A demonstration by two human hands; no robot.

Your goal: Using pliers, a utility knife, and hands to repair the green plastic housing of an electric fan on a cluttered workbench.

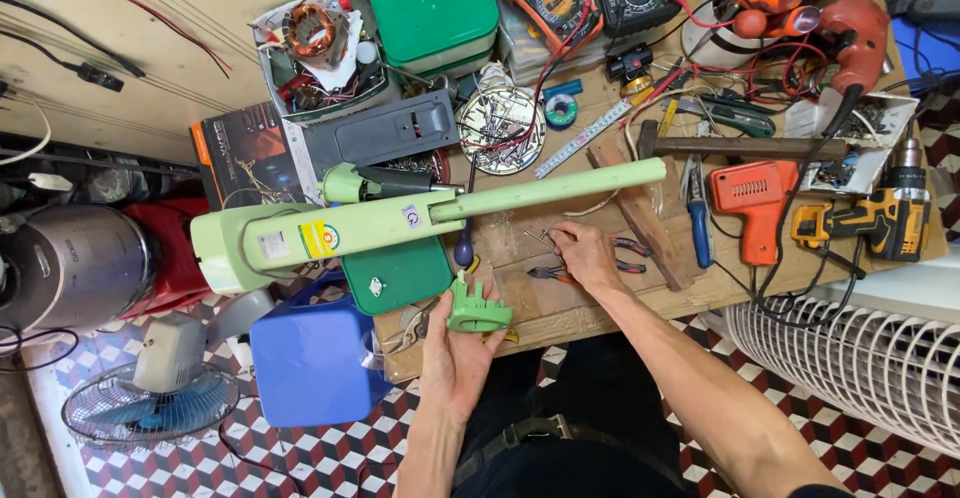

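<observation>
From the head camera, the left hand [455, 343] grips a small green plastic part [477, 310] at the near edge of the wooden workbench [570, 303], just below a long pale green fan stand [420, 216] lying across it. The right hand [588, 255] reaches onto the bench, its fingers curled over small pliers [552, 274]; whether it grips them I cannot tell. An orange drill [752, 203] lies well apart to the right.

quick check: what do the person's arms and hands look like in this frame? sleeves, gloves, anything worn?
Both forearms are bare up to the frame edge: no sleeves in view. The left hand and right hand have no gloves, and no watch, bracelet or ring shows. Lean, sinewy forearms. Below them, dark trousers with a dark belt.
</observation>
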